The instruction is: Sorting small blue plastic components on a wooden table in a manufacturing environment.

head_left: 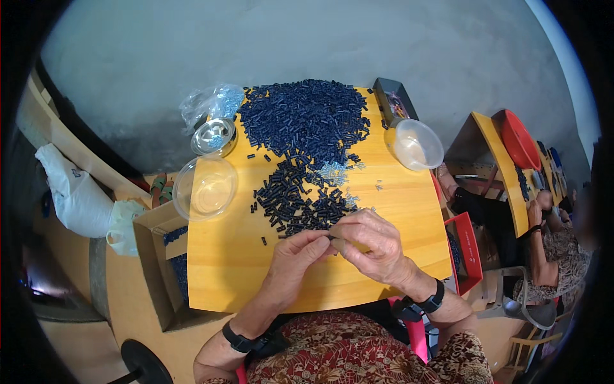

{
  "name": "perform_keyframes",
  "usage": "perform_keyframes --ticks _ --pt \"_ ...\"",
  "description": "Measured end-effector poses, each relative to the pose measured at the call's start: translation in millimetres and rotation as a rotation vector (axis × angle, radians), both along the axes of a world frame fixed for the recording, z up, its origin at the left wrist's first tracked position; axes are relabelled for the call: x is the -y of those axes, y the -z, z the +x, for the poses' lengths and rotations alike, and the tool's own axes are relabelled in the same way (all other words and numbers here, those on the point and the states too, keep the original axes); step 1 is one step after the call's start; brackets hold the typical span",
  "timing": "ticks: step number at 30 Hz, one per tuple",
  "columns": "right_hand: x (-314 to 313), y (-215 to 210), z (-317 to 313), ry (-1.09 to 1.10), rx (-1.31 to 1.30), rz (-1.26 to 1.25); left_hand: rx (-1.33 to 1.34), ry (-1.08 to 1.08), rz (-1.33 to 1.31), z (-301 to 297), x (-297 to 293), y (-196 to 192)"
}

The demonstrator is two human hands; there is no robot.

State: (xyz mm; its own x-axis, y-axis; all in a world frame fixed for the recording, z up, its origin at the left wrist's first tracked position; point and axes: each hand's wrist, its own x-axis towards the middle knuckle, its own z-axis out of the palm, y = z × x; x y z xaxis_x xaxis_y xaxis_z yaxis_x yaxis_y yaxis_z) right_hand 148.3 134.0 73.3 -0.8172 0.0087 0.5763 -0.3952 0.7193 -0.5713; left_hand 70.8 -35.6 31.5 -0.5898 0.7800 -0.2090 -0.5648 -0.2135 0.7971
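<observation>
Just in front of me, over the near part of the yellow table [409, 217], my left hand [294, 259] and my right hand [374, 246] meet fingertip to fingertip. Both are closed in a pinch around a small dark piece [330, 237], which the fingers mostly hide. Right beyond the fingertips spreads a loose heap of short black tube-like pieces [288, 198]. Small light blue pieces [332, 173] lie at that heap's right side. Farther back, a large mound of dark blue tube-like pieces [304, 118] covers the far end of the table.
Along the left edge stand a clear plastic bowl [208, 195], a metal bowl [214, 136] and a plastic bag [227, 99]. A translucent tub [416, 146] and a black tray [391, 96] sit at right. A cardboard box [153, 275] and red bin [470, 253] flank the table. Another person [543, 256] works at right.
</observation>
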Motion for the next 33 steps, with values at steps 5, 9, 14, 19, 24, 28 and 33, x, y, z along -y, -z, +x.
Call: perform_keyframes --ticks 5,9,14,19,24,28,33 --pt "-2 4 6 0.058 -0.032 0.039 -0.055 0.014 -0.032 -1 -4 0" --pt "-1 7 9 0.120 -0.077 0.072 0.158 0.003 -0.007 0 -11 -10" --pt "-6 13 11 0.164 -0.138 0.184 0.143 0.070 0.020 1 -17 -3" --pt "-13 15 17 0.147 -0.148 0.314 -0.111 0.064 -0.055 -2 -21 -8" --pt "-15 19 22 0.146 -0.127 0.320 -0.197 0.107 -0.154 -6 -23 -2" --pt "-16 24 25 0.136 -0.127 0.307 -0.151 0.116 -0.161 -3 -25 5" --pt "-18 27 29 0.124 -0.074 0.285 -0.080 0.106 -0.144 1 -28 8"
